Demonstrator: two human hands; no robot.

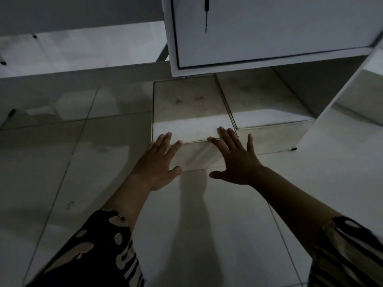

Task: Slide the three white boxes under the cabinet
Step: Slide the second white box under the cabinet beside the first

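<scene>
Two white boxes lie side by side on the tiled floor, their far ends under the white cabinet (269, 34). The left box (188, 108) sticks out further toward me than the right box (267, 104). My left hand (157, 162) lies flat against the left box's near face, fingers spread, fingertips over its top edge. My right hand (236, 156) presses flat on the same box's near right corner, fingers apart, little finger reaching across the right box's front. A third box is not in view.
A white side panel (339, 104) of the cabinet stands right of the boxes. A low white shelf or ledge (83, 69) runs along the left. A small dark object (11, 112) lies at the far left. The floor (207, 224) is pale tile.
</scene>
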